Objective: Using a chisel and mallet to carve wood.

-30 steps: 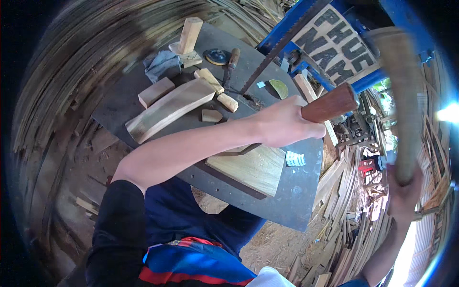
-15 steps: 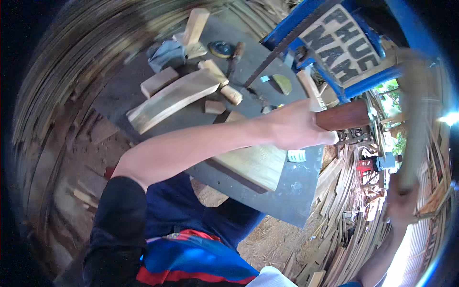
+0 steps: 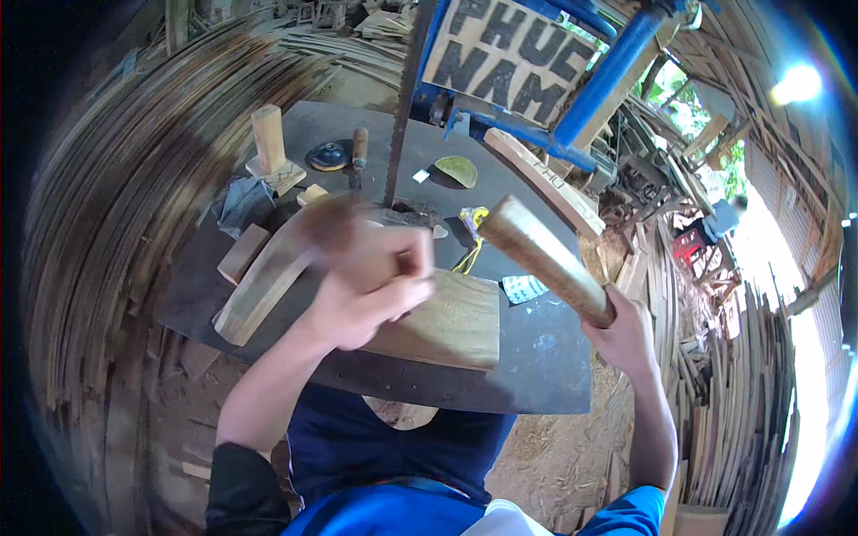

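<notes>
My left hand (image 3: pixel 366 299) is closed above the middle of the saw table, gripping a reddish-brown wooden piece (image 3: pixel 332 223) whose upper end is smeared by motion. Under that hand a wide pale board (image 3: pixel 451 322) lies near the table's front edge. At the right side of the table my right hand (image 3: pixel 623 335) wraps round the lower end of a long, pale brown wooden piece (image 3: pixel 547 257). That piece is tilted, its top pointing up and left toward the yellow tape measure (image 3: pixel 474 221). A curved wooden block (image 3: pixel 268 286) lies left of my left hand, partly hidden.
An upright saw blade (image 3: pixel 404 116) passes through the dark table (image 3: pixel 545 384), beside a blue machine frame (image 3: pixel 608 76). On the far part lie a chisel-like tool (image 3: pixel 359 152), a round dark disc (image 3: pixel 329 156) and wood blocks (image 3: pixel 268 138). Stacked timber (image 3: pixel 116 223) lines the left.
My left hand has swung left and back over the table with the brown piece. My right hand has brought the long piece left from the far right, nearer the table. The view has turned.
</notes>
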`<state>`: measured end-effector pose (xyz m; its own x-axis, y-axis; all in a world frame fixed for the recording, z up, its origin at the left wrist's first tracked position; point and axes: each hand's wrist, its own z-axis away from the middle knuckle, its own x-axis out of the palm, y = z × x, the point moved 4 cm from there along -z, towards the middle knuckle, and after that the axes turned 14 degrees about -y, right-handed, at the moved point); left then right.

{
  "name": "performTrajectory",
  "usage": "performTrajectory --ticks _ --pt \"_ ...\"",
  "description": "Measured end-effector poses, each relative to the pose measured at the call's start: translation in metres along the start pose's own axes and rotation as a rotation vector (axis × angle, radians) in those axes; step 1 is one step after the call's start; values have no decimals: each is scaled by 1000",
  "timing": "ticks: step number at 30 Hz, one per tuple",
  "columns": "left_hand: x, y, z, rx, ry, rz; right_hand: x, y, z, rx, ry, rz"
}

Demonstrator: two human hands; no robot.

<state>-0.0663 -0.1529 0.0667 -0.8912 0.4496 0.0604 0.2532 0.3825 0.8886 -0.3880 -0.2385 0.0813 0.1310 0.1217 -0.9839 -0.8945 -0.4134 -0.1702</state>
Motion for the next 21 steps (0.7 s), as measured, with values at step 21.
performTrajectory --ticks 21 --pt "0 -17 155 453 518 29 85 6 -76 -100 228 2"
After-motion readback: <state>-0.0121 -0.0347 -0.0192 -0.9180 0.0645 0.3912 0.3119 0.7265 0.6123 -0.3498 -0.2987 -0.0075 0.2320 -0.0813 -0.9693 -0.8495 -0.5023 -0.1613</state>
